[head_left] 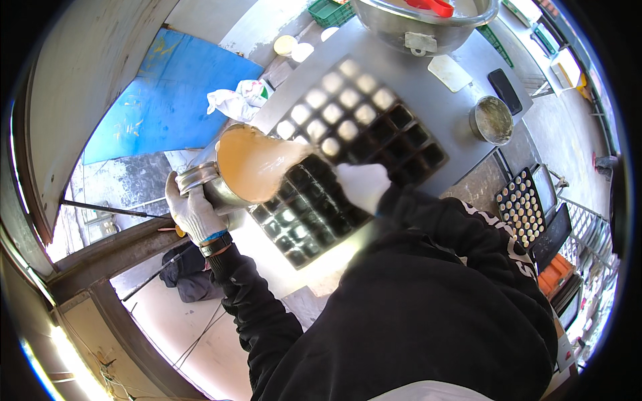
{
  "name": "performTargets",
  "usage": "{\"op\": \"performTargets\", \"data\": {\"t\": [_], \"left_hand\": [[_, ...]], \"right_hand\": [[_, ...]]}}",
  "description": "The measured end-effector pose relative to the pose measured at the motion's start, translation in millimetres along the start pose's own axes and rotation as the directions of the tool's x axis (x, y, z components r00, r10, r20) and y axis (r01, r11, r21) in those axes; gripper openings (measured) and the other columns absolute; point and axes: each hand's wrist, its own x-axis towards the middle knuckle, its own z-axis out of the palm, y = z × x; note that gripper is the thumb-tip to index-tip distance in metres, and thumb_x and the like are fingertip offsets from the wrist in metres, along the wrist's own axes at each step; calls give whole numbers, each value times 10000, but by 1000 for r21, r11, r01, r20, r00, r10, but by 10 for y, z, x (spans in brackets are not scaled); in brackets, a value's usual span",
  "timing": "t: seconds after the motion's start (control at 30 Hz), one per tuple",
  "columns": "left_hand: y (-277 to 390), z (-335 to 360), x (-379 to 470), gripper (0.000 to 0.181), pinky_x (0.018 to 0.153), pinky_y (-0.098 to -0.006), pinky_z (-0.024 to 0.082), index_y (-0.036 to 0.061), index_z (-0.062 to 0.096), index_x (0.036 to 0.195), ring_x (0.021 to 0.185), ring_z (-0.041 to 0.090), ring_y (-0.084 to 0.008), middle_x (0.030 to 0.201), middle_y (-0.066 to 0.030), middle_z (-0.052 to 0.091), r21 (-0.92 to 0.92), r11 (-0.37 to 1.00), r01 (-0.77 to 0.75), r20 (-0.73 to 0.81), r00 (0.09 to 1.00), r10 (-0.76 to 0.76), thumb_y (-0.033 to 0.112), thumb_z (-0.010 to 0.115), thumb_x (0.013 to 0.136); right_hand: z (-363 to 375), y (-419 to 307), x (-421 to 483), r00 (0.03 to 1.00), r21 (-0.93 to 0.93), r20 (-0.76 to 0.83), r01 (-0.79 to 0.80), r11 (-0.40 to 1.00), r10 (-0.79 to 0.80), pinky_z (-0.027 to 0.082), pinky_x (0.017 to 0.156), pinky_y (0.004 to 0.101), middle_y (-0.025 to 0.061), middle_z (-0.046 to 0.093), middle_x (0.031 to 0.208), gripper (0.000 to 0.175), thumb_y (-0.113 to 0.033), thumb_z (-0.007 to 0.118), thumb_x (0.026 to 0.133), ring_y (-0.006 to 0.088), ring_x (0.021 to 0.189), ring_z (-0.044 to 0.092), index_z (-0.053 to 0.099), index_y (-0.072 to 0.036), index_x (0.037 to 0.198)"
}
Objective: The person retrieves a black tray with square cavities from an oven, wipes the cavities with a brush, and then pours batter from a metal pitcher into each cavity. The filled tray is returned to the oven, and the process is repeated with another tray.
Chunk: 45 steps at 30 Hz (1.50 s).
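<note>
My left hand (196, 213), in a white knit glove, grips the looped handle of a metal pitcher (204, 195). The pitcher is tilted, and a tan batter-like liquid (256, 163) fills its wide mouth. Below its lip lies a dark multi-cup mould tray (321, 210) with shiny cavities. My right hand (363, 186), also gloved in white, is blurred above the tray's right side; its fingers are turned away, so whether it holds anything is unclear. Just beyond sits another dark mould tray (406, 150), with many of its cups filled with something pale.
A large metal pot (426, 30) with a red utensil (434, 6) stands at the table's far end. Nearby are a white board (450, 73), a black phone (504, 91) and a metal bowl (491, 120). A tray of small round pieces (521, 208) is at right.
</note>
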Motion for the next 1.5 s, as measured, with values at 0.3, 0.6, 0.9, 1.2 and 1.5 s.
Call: {"op": "performTargets", "data": {"t": [0.3, 0.6, 0.9, 1.2, 1.5], "left_hand": [[-233, -390, -43, 633, 1134, -352, 509, -81, 538, 1567, 1274, 659, -259, 1466, -200, 655, 166, 986, 5, -96, 995, 11, 39, 694, 965], [-434, -698, -76, 631, 1137, -352, 504, -70, 562, 1557, 1281, 652, -244, 1457, -183, 661, 125, 992, -24, -169, 985, 45, 69, 758, 974], [-670, -1096, -48, 562, 1138, -356, 513, -51, 593, 1528, 1285, 652, -236, 1464, -157, 657, 63, 998, -21, -205, 978, 33, 53, 743, 997], [-759, -1429, -116, 564, 1136, -356, 517, -41, 591, 1536, 1274, 654, -238, 1470, -155, 649, 25, 999, 23, -267, 963, -16, 85, 766, 1015], [-851, -1691, -181, 595, 1138, -355, 518, -51, 587, 1540, 1282, 658, -251, 1479, -176, 658, 137, 989, 55, -365, 931, -1, 95, 780, 997]], "right_hand": [[129, -305, 31, 994, -38, 97, 58, 998, -54, 572, 636, 524, 145, 754, 786, 100, -162, 608, 1040, 390, 740, 771, 674, -99, 999], [371, -680, 19, 977, 74, 132, 158, 985, -167, 587, 636, 516, 156, 772, 820, 89, -144, 640, 1030, 393, 790, 793, 657, -76, 1085], [500, -735, 46, 970, 98, 71, 225, 969, -233, 568, 591, 538, 167, 758, 797, 94, -137, 618, 1014, 407, 736, 780, 667, -57, 1027], [680, -944, 147, 943, -4, 286, 178, 984, -169, 599, 649, 512, 166, 794, 874, 137, -128, 615, 1020, 401, 822, 802, 694, -53, 1102], [935, -1392, 82, 931, 98, 117, 336, 937, -346, 579, 618, 537, 158, 771, 806, 108, -135, 602, 1016, 398, 769, 793, 678, -59, 1031]]}}
